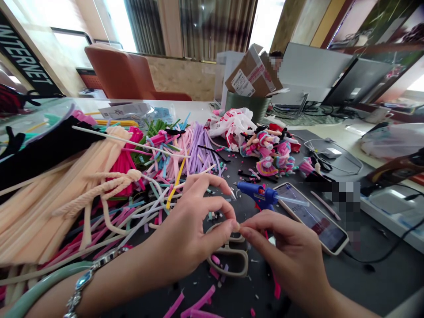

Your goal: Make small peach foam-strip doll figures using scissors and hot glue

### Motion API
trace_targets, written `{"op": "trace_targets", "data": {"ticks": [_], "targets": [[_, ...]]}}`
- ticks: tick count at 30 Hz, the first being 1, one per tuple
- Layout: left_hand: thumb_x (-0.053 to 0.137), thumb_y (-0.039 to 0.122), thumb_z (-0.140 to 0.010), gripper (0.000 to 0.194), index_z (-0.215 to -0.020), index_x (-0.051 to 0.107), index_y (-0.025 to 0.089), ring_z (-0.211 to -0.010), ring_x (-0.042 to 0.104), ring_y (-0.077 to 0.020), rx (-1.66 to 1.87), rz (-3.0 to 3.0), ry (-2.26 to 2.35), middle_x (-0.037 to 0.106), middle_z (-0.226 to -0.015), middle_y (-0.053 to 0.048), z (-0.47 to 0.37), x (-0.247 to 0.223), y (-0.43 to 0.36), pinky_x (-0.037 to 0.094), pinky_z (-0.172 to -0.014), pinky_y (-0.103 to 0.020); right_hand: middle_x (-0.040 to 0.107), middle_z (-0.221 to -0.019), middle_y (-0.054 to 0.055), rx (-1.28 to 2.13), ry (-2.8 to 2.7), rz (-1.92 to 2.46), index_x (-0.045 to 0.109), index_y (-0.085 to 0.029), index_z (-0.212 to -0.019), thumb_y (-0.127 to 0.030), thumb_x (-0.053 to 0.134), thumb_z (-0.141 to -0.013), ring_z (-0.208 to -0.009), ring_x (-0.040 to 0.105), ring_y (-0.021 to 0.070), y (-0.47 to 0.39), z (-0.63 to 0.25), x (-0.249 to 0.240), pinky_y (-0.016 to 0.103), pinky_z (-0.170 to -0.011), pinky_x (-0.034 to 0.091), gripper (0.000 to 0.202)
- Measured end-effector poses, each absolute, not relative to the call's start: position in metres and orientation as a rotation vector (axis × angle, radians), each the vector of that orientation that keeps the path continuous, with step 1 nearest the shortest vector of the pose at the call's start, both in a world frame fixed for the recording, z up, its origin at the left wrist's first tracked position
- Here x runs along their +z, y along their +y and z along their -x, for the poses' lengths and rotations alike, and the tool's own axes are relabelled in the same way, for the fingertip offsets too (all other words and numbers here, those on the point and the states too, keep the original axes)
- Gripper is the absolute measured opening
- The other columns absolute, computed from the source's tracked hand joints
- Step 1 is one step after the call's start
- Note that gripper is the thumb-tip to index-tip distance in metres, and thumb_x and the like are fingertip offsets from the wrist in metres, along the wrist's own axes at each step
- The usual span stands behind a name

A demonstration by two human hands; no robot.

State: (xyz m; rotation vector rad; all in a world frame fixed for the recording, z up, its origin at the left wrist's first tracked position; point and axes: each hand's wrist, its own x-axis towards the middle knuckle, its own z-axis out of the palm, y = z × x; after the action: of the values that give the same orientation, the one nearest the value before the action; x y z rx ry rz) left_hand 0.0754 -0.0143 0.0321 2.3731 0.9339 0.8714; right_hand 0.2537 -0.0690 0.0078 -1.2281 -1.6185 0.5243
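My left hand (pixel 198 221) is closed, with thumb and finger pinched on a tiny peach-coloured piece (pixel 236 226). My right hand (pixel 288 249) pinches the same piece from the other side, so the fingertips of both hands nearly meet. The fingers hide most of it, and its exact kind is unclear. Below them on the dark mat lies a pair of scissors (pixel 243 265) with grey-beige handles, partly covered by my left hand. A blue glue gun (pixel 256 194) with a clear glue stick rests just beyond my right hand. To its right is a phone (pixel 318 221) with its screen lit.
Bundles of peach pipe cleaners (pixel 59 190) fill the left side, with purple pipe cleaners (pixel 202 148) further back. Small pipe-cleaner figures (pixel 270 150) are heaped behind the glue gun, near a white plastic bag (pixel 233 128). Pink offcuts (pixel 198 302) litter the front. A cardboard box (pixel 253 73) stands behind.
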Motion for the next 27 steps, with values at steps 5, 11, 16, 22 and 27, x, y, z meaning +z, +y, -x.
{"op": "trace_targets", "data": {"ticks": [5, 11, 16, 22, 27], "targets": [[0.053, 0.019, -0.086, 0.014, -0.074, 0.06, 0.021, -0.108, 0.042, -0.0211, 0.88, -2.472, 0.889, 0.048, -0.107, -0.004, -0.075, 0.033, -0.015, 0.035, -0.096, -0.04, 0.068, -0.068, -0.002, 0.413, -1.686, 1.175, 0.07, -0.019, -0.074, -0.012, 0.065, -0.078, -0.06, 0.062, 0.0097, -0.067, -0.252, 0.009, 0.018, -0.054, 0.049, 0.01], [0.051, 0.016, -0.087, 0.013, -0.077, 0.057, 0.019, -0.111, 0.038, -0.0212, 0.886, -2.61, 0.864, 0.048, -0.109, -0.005, -0.075, 0.031, -0.017, 0.032, -0.098, -0.038, 0.068, -0.07, 0.0, 0.36, -1.726, 1.162, 0.071, -0.019, -0.076, -0.011, 0.063, -0.078, -0.061, 0.063, 0.0109, -0.066, -0.251, 0.007, 0.019, -0.056, 0.051, 0.011], [0.051, 0.013, -0.088, 0.011, -0.079, 0.056, 0.017, -0.114, 0.035, -0.0229, 0.899, -2.713, 0.793, 0.046, -0.112, -0.007, -0.075, 0.027, -0.018, 0.029, -0.1, -0.039, 0.066, -0.072, 0.001, 0.364, -1.749, 1.15, 0.068, -0.018, -0.077, -0.009, 0.062, -0.078, -0.062, 0.061, 0.0106, -0.066, -0.252, 0.003, 0.019, -0.056, 0.049, 0.011], [0.048, 0.011, -0.088, 0.01, -0.083, 0.056, 0.014, -0.117, 0.032, -0.0242, 0.821, -2.752, 0.741, 0.044, -0.116, -0.008, -0.077, 0.025, -0.02, 0.024, -0.105, -0.042, 0.061, -0.069, 0.001, 0.307, -1.771, 1.133, 0.064, -0.016, -0.073, -0.006, 0.06, -0.077, -0.06, 0.058, 0.0098, -0.066, -0.251, 0.002, 0.019, -0.054, 0.047, 0.011], [0.05, 0.009, -0.086, 0.01, -0.085, 0.058, 0.015, -0.116, 0.034, -0.0236, 0.927, -2.731, 0.703, 0.044, -0.114, -0.007, -0.077, 0.023, -0.019, 0.023, -0.106, -0.04, 0.063, -0.069, 0.002, 0.042, -1.87, 1.029, 0.062, -0.016, -0.077, -0.002, 0.061, -0.076, -0.062, 0.057, 0.0119, -0.065, -0.252, 0.001, 0.025, -0.059, 0.048, 0.014]]}}
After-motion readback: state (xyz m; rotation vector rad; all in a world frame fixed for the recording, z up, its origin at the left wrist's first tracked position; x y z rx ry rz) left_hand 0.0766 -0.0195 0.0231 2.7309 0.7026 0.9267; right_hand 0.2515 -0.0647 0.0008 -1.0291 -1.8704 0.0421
